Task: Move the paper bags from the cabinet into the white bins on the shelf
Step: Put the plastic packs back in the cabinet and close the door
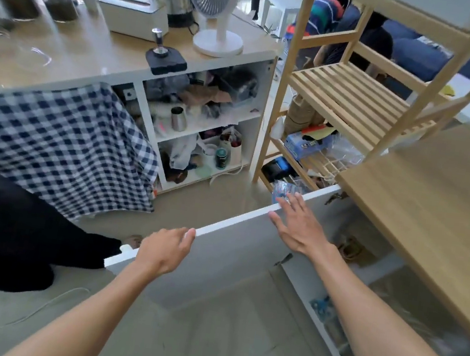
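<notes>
Fingers of left hand (165, 250) curled over cabinet door (226, 254) edge, right hand (296, 226) spread flat, empty.

The cabinet door (249, 239) hides the fingertips of the left hand (165, 254), which curl over its top edge. Inside the cabinet (367, 255), a brown shape (352, 250) that may be a paper bag is blurred and partly covered by the wooden top (432, 215); whether it is a bag cannot be told. The lower cabinet shelf is smeared, and the blue thing (320, 307) there cannot be made out. A white bin (447, 11) on the wooden shelf (351, 103) is cut off by the upper edge. The checked cloth (62, 143) covers the left part of the other cabinet. Both forearms run out of the lower edge.
</notes>
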A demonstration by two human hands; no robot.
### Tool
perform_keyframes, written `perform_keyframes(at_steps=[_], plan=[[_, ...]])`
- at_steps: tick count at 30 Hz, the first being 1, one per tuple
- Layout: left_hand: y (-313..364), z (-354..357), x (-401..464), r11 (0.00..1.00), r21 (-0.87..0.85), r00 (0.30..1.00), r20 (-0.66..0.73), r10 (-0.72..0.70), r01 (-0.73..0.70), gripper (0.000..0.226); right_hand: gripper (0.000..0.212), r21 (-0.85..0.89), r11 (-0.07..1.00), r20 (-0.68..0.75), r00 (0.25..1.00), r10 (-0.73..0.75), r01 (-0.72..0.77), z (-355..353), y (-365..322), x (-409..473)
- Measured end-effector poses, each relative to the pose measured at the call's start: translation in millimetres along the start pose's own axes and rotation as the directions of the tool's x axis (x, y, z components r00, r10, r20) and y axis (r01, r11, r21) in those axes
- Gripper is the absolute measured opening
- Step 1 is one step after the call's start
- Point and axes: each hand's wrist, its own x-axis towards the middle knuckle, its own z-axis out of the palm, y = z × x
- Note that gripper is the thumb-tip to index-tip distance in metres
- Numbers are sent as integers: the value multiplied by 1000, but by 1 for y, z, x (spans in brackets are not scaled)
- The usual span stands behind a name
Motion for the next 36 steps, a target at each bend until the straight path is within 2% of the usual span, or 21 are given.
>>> perform_keyframes(at_steps=[3, 5, 7, 9, 11, 13, 15, 17, 19, 20, 21, 23, 27, 29, 31, 34, 36], plan=[[-3, -13, -4, 986, -161, 943, 318, 97, -47, 45, 72, -6, 999, 36, 999, 34, -34, -3, -5, -14], [-1, -21, -3, 978, -185, 878, 445, 174, -101, 39, 76, -9, 998, 62, 997, 56, -55, 0, -13, -29], [6, -25, 2, 975, -123, 861, 458, 223, -187, 42, 82, 3, 997, 82, 993, 83, -83, 6, -25, -47], [22, -28, 11, 962, -71, 870, 413, 268, -263, 40, 85, 22, 993, 94, 989, 115, -118, 12, -37, -67], [45, -28, 17, 932, -39, 863, 366, 349, -360, 34, 81, 108, 979, 77, 984, 163, -171, 20, -50, -90], [75, -23, 18, 867, -27, 817, 324, 478, -497, 39, 77, 215, 953, 25, 976, 215, -215, 32, -62, -117], [107, -10, 18, 738, 8, 709, 283, 646, -675, 52, 80, 266, 932, -33, 964, 266, -248, 48, -73, -145], [139, 4, 17, 538, 77, 538, 259, 802, -839, 60, 88, 254, 928, -55, 954, 296, -273, 63, -76, -172], [164, 20, 13, 342, 180, 384, 317, 867, -922, 65, 89, 226, 932, -74, 949, 308, -284, 75, -72, -198], [173, 28, 11, 270, 232, 341, 366, 866, -935, 66, 85, 231, 930, -80, 947, 311, -286, 78, -67, -209], [182, 37, 9, 225, 273, 323, 401, 857, -935, 67, 79, 241, 928, -94, 945, 312, -283, 79, -60, -219], [197, 52, 3, 196, 321, 322, 411, 853, -927, 71, 70, 254, 926, -137, 938, 320, -279, 77, -46, -236], [226, 71, -11, 254, 242, 337, 415, 845, -936, 79, 61, 134, 942, -293, 896, 333, -306, 73, -14, -267], [245, 76, -16, 269, 204, 331, 403, 853, -941, 81, 62, 89, 919, -327, 860, 391, -384, 71, 3, -281], [263, 81, -20, 271, 188, 326, 419, 847, -944, 82, 69, 104, 884, -287, 837, 466, -457, 68, 21, -293], [288, 89, -24, 274, 207, 339, 434, 835, -939, 79, 83, 77, 786, -244, 753, 612, -613, 64, 33, -303], [303, 92, -25, 268, 223, 342, 443, 829, -937, 76, 81, 97, 699, -260, 660, 705, -708, 64, 35, -308]])
